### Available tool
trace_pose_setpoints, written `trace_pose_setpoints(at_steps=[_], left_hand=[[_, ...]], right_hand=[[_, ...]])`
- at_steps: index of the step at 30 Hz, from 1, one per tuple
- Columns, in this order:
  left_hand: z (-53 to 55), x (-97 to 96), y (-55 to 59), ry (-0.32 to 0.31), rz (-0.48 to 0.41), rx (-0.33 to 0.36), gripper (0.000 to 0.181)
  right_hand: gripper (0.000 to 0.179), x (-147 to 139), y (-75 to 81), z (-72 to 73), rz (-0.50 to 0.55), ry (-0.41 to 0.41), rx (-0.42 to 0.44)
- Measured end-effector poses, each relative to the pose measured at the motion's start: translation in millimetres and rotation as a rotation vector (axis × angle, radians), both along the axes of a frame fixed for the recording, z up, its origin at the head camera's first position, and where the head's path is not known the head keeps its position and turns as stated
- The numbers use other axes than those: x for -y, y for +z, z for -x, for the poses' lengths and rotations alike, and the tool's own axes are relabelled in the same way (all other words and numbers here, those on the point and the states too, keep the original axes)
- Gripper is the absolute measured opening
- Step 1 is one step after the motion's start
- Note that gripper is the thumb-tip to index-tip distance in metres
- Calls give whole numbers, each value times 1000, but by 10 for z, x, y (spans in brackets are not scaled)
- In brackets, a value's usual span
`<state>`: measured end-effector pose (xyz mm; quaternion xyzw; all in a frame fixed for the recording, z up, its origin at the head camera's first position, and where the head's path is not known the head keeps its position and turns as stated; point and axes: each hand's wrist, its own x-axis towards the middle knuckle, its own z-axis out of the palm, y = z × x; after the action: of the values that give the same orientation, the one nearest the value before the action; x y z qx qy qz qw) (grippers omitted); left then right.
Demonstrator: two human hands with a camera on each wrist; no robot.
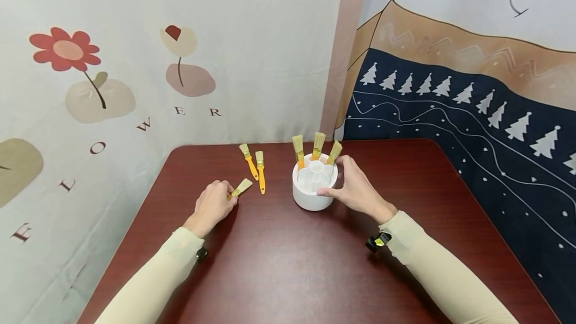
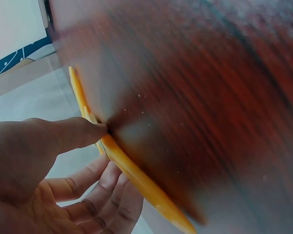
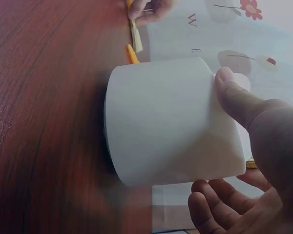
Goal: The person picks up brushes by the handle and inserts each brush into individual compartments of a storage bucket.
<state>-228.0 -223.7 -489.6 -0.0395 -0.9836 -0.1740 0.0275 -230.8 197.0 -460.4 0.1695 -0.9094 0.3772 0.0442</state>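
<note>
My left hand pinches a yellow-handled paintbrush at the left-centre of the table, its pale bristles pointing away to the right. Seen from the left wrist, the thumb lies against the brush's yellow handle close over the wood. With thumb at the front and fingers round the far right side, my right hand holds a white round brush holder that stands upright. Its top has several petal-shaped compartments. Three paintbrushes stand in its back compartments, bristles up; the front compartments hold none.
Two more yellow paintbrushes, one upright-lying and one slanted, lie between the left hand and the holder. The dark red table ends at a printed curtain behind.
</note>
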Motion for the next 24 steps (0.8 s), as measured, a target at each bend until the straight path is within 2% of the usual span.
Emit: trace_pose_setpoints(at_steps=[7,14,21,24], left_hand=[[-23,14,4,31,-34,-30,26],[-27,-15,40,61,-79,-118,29],[-17,-98,63,93,-180,-195,31],[-17,-150,69,86,-235,-235,30]], right_hand=[[98,41,11,-5,-17,-15,-19],[98,71,-11,-15,-12,-34,-34],[101,114,-16,-40,-13,-56,-40],[103,129,-28,-50,-17,-64,-42]])
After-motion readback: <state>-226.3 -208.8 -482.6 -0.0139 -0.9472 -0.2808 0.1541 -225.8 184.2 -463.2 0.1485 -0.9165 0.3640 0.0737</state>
